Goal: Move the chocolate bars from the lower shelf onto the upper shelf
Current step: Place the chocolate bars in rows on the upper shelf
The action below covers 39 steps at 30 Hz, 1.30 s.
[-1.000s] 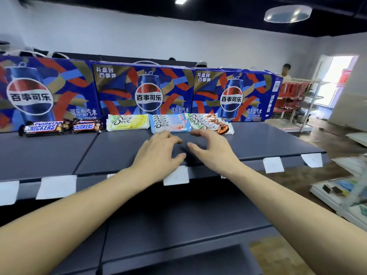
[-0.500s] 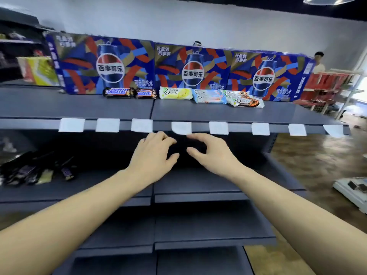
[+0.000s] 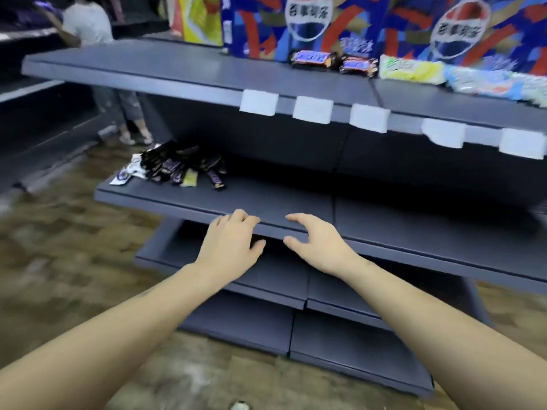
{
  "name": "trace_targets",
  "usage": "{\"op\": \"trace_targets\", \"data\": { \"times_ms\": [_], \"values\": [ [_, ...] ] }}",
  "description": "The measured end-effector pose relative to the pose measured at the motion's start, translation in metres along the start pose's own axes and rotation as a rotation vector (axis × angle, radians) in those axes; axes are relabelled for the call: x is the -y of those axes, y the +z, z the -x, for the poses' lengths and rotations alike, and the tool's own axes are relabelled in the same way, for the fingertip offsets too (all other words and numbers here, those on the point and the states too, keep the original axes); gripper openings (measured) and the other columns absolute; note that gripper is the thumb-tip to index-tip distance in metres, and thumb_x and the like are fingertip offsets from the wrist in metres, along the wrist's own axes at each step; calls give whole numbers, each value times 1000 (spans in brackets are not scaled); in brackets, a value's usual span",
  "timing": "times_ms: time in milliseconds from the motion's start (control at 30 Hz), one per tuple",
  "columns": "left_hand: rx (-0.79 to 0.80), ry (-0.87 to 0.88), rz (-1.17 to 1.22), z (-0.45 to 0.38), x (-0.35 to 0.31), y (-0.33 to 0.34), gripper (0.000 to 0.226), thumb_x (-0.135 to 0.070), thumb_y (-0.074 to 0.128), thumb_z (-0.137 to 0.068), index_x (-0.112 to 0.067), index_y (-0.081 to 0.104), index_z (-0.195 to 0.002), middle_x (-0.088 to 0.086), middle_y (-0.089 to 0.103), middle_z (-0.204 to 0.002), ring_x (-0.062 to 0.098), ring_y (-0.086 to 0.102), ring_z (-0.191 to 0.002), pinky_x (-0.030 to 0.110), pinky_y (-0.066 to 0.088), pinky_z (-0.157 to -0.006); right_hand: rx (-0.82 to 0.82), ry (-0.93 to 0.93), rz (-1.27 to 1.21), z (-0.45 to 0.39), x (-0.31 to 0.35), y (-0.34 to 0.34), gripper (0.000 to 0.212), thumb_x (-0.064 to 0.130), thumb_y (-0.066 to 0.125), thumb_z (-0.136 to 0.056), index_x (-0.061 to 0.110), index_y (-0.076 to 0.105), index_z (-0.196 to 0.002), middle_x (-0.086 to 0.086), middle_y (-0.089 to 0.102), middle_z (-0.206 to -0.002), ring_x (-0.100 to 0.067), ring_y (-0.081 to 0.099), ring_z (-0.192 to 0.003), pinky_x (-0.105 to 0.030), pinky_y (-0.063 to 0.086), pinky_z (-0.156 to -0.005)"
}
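Note:
A heap of several dark-wrapped chocolate bars (image 3: 180,168) lies at the left end of the lower shelf (image 3: 266,202). On the upper shelf (image 3: 183,69) lie two Snickers bars (image 3: 313,59), a yellow Dove bar (image 3: 411,69) and a blue one (image 3: 485,82). My left hand (image 3: 231,244) and my right hand (image 3: 316,241) hover side by side at the lower shelf's front edge, fingers loosely spread, holding nothing. The heap is up and to the left of both hands.
Blue Pepsi boxes (image 3: 307,22) stand behind the bars on the upper shelf, with a yellow pack (image 3: 201,22) to their left. White price tags (image 3: 312,109) line the upper edge. A person (image 3: 97,48) stands in the aisle beyond the shelf's left end. More shelves (image 3: 340,291) lie below.
Both hands have dropped from the upper shelf's edge down to the lower shelf's front edge. The view has swung left and down, bringing the heap of bars closer.

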<state>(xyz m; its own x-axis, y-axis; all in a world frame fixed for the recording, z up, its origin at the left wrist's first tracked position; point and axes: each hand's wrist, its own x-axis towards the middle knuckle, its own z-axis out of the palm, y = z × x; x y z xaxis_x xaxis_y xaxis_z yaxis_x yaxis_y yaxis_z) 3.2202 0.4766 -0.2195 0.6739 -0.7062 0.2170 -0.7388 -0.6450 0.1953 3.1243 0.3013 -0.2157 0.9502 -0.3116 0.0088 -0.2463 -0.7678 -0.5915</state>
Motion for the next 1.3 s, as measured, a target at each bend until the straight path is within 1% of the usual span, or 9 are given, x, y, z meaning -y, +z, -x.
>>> {"op": "trace_targets", "data": {
  "times_ms": [233,433,633,733,900,1033,1167,1233,1300],
  "values": [
    [53,-105,35,-42,104,44,50,-41,51,-93,-20,46,-139,0,50,-130,23,46,-121,34,39,-100,25,36,-3,-116,12,86,54,32,58,-96,23,41,-146,6,43,-148,-13,46,-130,-24,33,-106],
    [57,-187,58,-99,172,82,44,-35,51,-94,-17,49,-135,1,48,-130,26,44,-118,35,43,-94,-32,4,27,-200,8,139,53,33,56,-96,23,40,-145,4,45,-147,-18,39,-135,-36,36,-110],
    [-12,-169,101,-150,189,116,58,-35,50,-95,-15,32,-146,4,40,-140,26,40,-124,36,40,-100,-174,-4,34,-263,-2,156,52,30,49,-100,23,35,-149,0,46,-147,-23,34,-132,-30,29,-110],
    [-96,-192,141,-175,190,131,70,-42,52,-92,-11,25,-149,11,42,-135,29,40,-122,38,36,-105,-211,-28,112,-294,-8,159,56,27,48,-99,28,30,-152,-6,46,-142,-28,39,-123,-34,34,-105],
    [-217,-239,71,-194,181,150,60,-43,48,-87,-27,36,-144,13,42,-117,33,39,-110,50,30,-107,-112,-94,252,-339,-9,156,60,24,38,-100,45,17,-152,-9,37,-145,-34,36,-124,-39,34,-105],
    [-272,-256,74,-193,180,153,44,-44,48,-87,-22,50,-125,11,43,-110,30,38,-102,48,34,-104,-77,-150,266,-349,-15,155,47,26,35,-103,43,36,-146,-3,37,-148,-32,33,-128,-37,30,-109],
    [-273,-263,109,-190,178,150,36,-38,51,-88,-15,50,-115,12,45,-106,31,40,-99,48,38,-99,-288,-118,122,-338,-18,156,26,36,54,-94,27,59,-118,0,60,-118,-27,47,-108,-34,36,-95],
    [-270,-260,132,-190,179,149,26,-29,49,-87,-13,52,-107,11,47,-102,31,42,-96,46,40,-94,-348,-94,35,-327,-22,152,17,26,63,-88,20,61,-103,2,62,-104,-24,52,-101,-27,33,-85],
    [-259,-256,164,-188,179,148,20,-22,48,-85,-13,52,-103,10,49,-99,30,43,-93,46,41,-93,-374,-4,-26,-312,-26,147,16,16,64,-84,18,62,-100,0,61,-102,-24,51,-100,-25,32,-79]
  ]
}}
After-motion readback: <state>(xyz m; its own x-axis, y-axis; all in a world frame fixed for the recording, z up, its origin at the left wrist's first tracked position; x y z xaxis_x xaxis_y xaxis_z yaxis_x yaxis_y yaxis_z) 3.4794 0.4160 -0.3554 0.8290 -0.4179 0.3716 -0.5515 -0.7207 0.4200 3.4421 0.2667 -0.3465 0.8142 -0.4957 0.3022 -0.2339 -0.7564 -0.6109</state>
